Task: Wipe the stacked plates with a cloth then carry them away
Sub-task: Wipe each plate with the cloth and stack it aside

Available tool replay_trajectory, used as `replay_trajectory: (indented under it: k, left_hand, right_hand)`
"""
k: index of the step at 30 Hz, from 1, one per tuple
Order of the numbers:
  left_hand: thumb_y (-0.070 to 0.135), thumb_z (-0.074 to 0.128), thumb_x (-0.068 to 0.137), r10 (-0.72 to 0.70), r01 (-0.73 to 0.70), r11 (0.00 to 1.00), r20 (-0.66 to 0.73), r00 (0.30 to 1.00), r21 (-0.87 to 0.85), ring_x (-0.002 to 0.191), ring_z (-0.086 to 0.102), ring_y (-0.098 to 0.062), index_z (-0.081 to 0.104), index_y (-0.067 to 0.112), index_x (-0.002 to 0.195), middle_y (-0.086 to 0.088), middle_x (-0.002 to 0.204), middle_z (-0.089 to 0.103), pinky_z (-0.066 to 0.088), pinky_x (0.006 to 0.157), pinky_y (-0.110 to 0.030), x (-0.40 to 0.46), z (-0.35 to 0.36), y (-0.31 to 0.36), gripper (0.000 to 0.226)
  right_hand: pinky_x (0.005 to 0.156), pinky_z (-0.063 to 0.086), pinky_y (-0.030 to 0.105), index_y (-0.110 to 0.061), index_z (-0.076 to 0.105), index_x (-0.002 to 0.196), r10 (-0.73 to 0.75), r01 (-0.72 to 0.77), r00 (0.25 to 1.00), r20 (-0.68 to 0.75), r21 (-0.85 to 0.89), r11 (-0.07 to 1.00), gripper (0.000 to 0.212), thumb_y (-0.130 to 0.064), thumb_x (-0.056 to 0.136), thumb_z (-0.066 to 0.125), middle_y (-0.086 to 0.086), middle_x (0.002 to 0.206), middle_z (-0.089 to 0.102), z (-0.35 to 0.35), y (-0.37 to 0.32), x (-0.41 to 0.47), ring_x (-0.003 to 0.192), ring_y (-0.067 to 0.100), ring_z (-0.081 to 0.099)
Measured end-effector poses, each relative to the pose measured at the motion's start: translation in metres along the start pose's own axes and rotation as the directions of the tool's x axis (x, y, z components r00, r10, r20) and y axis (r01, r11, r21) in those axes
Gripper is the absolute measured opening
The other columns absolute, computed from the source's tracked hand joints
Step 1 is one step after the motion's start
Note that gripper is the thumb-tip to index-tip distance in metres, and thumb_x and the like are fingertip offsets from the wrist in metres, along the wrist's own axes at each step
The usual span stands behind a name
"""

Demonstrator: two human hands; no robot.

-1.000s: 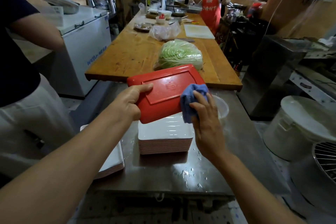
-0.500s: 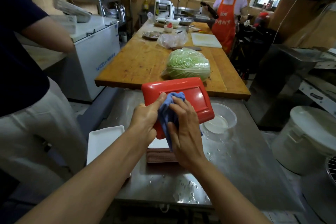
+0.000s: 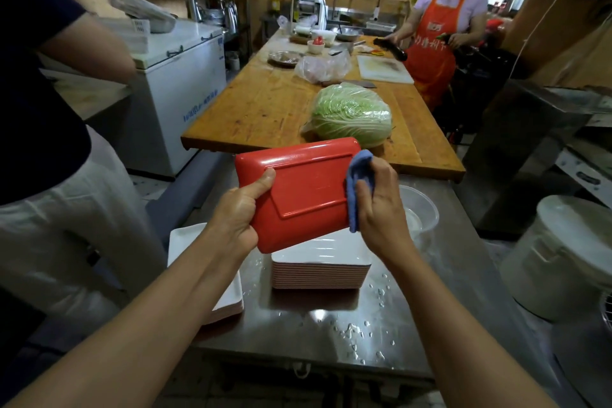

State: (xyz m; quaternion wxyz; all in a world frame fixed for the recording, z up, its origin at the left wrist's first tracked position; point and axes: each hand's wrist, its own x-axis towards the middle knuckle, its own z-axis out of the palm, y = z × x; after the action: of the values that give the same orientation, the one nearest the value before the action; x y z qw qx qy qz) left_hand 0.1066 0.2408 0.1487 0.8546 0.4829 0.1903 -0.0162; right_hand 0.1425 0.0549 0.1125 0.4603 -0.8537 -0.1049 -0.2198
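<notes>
Left hand (image 3: 236, 214) grips the red plate's (image 3: 304, 189) left end; right hand (image 3: 381, 205) presses a blue cloth (image 3: 357, 172) against its right edge. Plate lies lengthwise left-to-right, underside facing the person.

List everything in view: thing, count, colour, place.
red plate: one, red underside showing, held above the tall stack
blue cloth: one, blue, at the plate's right edge
tall stack: one, white tops, steel table centre
short stack: one, white, left of it
clear bowl: one, behind the right hand
steel table: one, wet
cabbage: one, green, wrapped, wooden table
left hand: grips the plate
right hand: holds the cloth
</notes>
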Motion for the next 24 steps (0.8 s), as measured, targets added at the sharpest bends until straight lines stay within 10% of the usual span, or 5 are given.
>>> replay_trajectory:
  k: [5, 13, 16, 20, 24]
  left_hand:
    - [0.023, 0.068, 0.082, -0.007, 0.007, 1.0, -0.024, 1.0, 0.015, 0.081, 0.068, -0.029, 0.062, 0.016, 0.094, -0.01, 0.087, 0.073, 0.053, 0.061, -0.042, 0.0, -0.023, 0.009, 0.015]
    - [0.021, 0.069, 0.083, 0.348, -0.302, 0.9, -0.102, 0.932, 0.313, 0.064, 0.07, -0.014, 0.061, 0.021, 0.084, 0.0, 0.074, 0.071, 0.057, 0.055, -0.027, -0.005, -0.069, 0.025, 0.008]
    - [0.025, 0.073, 0.079, 0.614, -0.459, 0.461, 0.101, 0.783, 0.759, 0.07, 0.066, -0.019, 0.066, 0.018, 0.082, -0.002, 0.076, 0.068, 0.054, 0.066, -0.03, -0.001, -0.093, 0.024, 0.01]
    - [0.024, 0.078, 0.075, 0.633, -0.463, -0.147, 0.443, 0.635, 0.874, 0.059, 0.053, -0.019, 0.069, 0.012, 0.076, -0.001, 0.066, 0.058, 0.038, 0.054, -0.024, 0.004, -0.121, 0.004, 0.015]
    - [0.012, 0.079, 0.071, 0.512, -0.412, -0.397, 0.57, 0.643, 0.82, 0.067, 0.061, -0.03, 0.073, 0.01, 0.08, -0.008, 0.073, 0.065, 0.049, 0.05, -0.033, 0.009, -0.143, -0.023, 0.011]
  right_hand:
    - [0.06, 0.036, 0.035, -0.01, 0.047, 0.104, 0.158, -0.158, 0.987, -0.013, -0.055, 0.986, 0.017, -0.018, 0.1, 0.032, 0.008, 0.078, 0.055, 0.007, 0.01, -0.014, 0.07, 0.03, 0.054]
    - [0.059, 0.036, 0.028, -0.017, 0.055, 0.095, 0.2, -0.173, 0.958, 0.205, -0.141, 0.975, 0.007, -0.013, 0.093, 0.048, 0.004, 0.085, 0.06, 0.035, 0.011, -0.018, 0.074, 0.018, 0.053]
    - [0.056, 0.042, 0.017, -0.02, 0.055, 0.097, 0.215, -0.231, 0.94, 0.264, 0.031, 0.972, 0.008, -0.015, 0.093, 0.05, -0.003, 0.084, 0.058, 0.047, -0.004, -0.014, 0.075, 0.012, 0.054]
    - [0.057, 0.041, 0.007, -0.017, 0.055, 0.101, 0.192, -0.236, 0.925, 0.327, 0.101, 0.967, 0.008, -0.014, 0.094, 0.051, -0.002, 0.086, 0.059, 0.062, -0.017, -0.014, 0.074, 0.005, 0.054]
    - [0.067, 0.043, 0.02, -0.013, 0.055, 0.108, 0.209, -0.256, 0.896, 0.391, 0.07, 0.964, 0.014, -0.016, 0.096, 0.049, 0.002, 0.096, 0.059, 0.078, -0.015, -0.023, 0.082, 0.012, 0.055]
